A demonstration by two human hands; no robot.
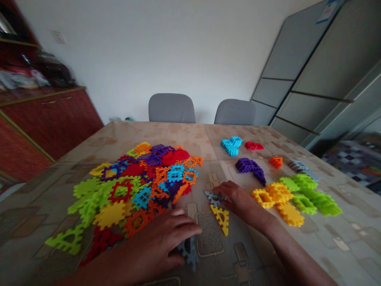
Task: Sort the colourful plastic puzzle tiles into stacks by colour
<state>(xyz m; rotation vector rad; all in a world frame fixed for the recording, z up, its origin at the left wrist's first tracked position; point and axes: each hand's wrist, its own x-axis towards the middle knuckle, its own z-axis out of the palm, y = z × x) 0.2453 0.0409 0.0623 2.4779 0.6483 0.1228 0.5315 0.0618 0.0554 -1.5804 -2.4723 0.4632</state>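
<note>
My left hand [171, 238] is at the front of the pile, its thumb and fingers closed around a grey toothed building piece [190, 252], partly covered by the hand. To the right, my right hand [236, 198] has its fingers closed on a grey triangular building piece [212, 197] lying on the table. Just below that piece is a yellow triangular building piece [220, 218] with a cut-out. A large mixed pile of interlocking pieces [133, 171], in red, orange, purple, blue, yellow and green, spreads beside and beyond my left hand.
Sorted by colour on the right are light blue [230, 146], red [254, 145], purple [250, 166], orange [276, 162], grey [299, 166], yellow [279, 192] and green pieces [312, 192]. Two grey chairs [172, 108] stand behind the patterned table [193, 137].
</note>
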